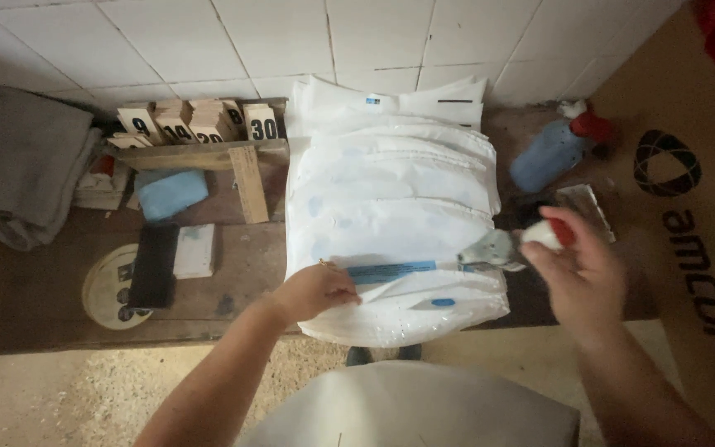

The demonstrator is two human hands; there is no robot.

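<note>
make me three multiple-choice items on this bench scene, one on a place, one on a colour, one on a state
1. Where does the left hand rest?
A. on the stack of white plastic bags
B. on the folded grey cloth
C. on the cardboard box

2. What colour is the plastic spray bottle body?
A. green
B. blue
C. yellow

3. How is the right hand?
A. flat and empty
B. out of view
C. closed on a small white and red object

Answers: A, its fingers press the stack by the blue strip; B, blue body under a red top; C, fingers curl around it.
</note>
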